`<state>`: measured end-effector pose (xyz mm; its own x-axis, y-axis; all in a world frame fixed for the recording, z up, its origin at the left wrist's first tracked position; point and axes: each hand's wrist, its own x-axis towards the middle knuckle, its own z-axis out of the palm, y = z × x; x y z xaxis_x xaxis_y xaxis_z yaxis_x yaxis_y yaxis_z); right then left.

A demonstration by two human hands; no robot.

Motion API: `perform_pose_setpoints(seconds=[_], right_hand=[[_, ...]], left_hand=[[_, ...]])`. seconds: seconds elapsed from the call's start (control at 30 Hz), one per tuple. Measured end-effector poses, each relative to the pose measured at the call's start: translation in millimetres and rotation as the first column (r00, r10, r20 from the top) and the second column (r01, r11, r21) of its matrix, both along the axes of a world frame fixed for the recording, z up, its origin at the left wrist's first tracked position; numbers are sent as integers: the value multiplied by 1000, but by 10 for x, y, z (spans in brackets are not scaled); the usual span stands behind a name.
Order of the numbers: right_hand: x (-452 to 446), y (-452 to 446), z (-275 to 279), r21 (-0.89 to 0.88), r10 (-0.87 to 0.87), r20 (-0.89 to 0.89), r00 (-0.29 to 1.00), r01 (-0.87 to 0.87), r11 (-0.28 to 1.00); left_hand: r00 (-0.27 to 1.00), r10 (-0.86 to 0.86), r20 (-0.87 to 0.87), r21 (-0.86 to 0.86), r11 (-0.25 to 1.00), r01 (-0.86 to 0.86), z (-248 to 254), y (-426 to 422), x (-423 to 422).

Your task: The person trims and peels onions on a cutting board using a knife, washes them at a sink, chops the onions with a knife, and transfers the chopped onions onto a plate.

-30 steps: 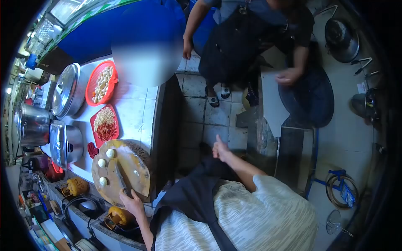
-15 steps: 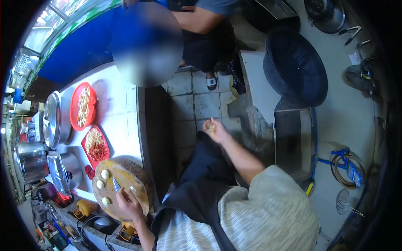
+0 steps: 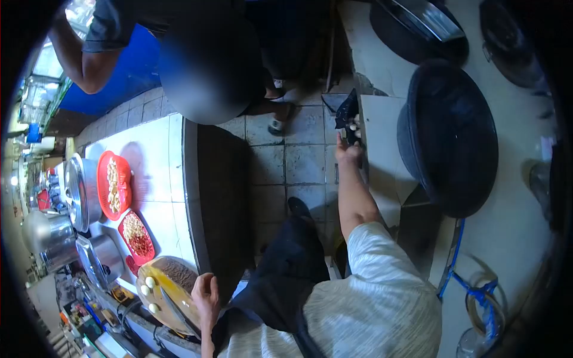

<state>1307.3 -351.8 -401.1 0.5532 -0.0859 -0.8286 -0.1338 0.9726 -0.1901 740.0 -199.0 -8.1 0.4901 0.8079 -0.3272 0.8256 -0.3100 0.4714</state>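
Rough-sided wooden block [image 3: 181,292], round-topped, is bearing a knife [image 3: 174,308] and smooth white balls [image 3: 145,290]. Beside it, the left hand [image 3: 206,293] is curling loosely; well rightward, the right hand [image 3: 349,154] is extending one finger; palms hidden, holds unclear.

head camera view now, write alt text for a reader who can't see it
A person's bare right hand reaches toward a black, plastic-looking bag. The bare left hand is beside a round wooden chopping board bearing a long metal knife and three round white pieces.
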Motion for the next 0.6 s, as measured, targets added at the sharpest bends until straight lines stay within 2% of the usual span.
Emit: perform_pose_setpoints(seconds=[0.03, 0.07, 0.1, 0.13, 0.17, 0.2, 0.23, 0.27, 0.3, 0.33, 0.37, 0.4, 0.47, 0.5, 0.57, 0.6], right_hand=[[-42, -37, -18, 14, 86, 6, 996, -86, 996], [-81, -97, -389, 40, 187, 15, 982, -187, 981], [-260, -263, -985, 169, 328, 151, 932, -352, 921], [-560, -246, -1673, 30, 462, 509, 726, -552, 833], [-861, 594, -1534, 99, 520, 515, 681, -650, 753], [-1127, 541, -1217, -149, 771, 370, 519, -786, 600], [-1316, 315, -1014, -374, 934, 191, 302, -857, 354], [-1415, 142, -847, -570, 996, -10, 91, -819, 69], [-1327, 8, -733, -714, 972, -226, -66, -667, -212], [-1255, -12, -591, -783, 885, -447, -130, -422, -457], [-1212, -19, -482, -753, 764, -640, -84, -130, -645], [-1427, 312, -181, -620, 634, -771, 59, 159, -769], [-1921, 960, 771, -726, 751, -660, -3, 257, -638], [-2214, 1282, 1116, -806, 858, -506, -81, 398, -438], [-2966, 1932, 2026, -969, 875, -217, -432, 206, -138], [-3405, 2225, 2373, -994, 835, -81, -544, 106, -28]], left_hand=[[1000, 18, -1, -33, 999, -18, -43, -19, 32], [999, 53, -2, -54, 997, -53, -14, -40, 90], [999, 44, 23, -85, 995, -42, -13, -25, 103], [999, 30, 11, -130, 991, -28, -26, -6, 47], [1000, -9, 26, -116, 993, 12, 21, -13, 46], [999, -38, 32, -96, 995, 41, 81, -13, 61], [1000, 18, 2, -141, 990, -18, 226, -6, 89], [999, 37, 40, -104, 994, -32, 291, -2, -11], [996, 36, 76, -73, 997, -31, 266, -4, -172], [990, 42, 138, -8, 999, -42, 214, 16, -340], [977, 138, 163, 35, 989, -145, 191, -16, -503], [957, 209, 200, 72, 971, -227, 240, 2, -645], [876, 419, 237, 134, 879, -457, 401, 26, -917], [833, 484, 267, 177, 825, -536, 347, 67, -1178], [719, 575, 390, 289, 665, -689, 241, 225, -1697], [712, 616, 337, 325, 634, -702, 269, 317, -1996]])
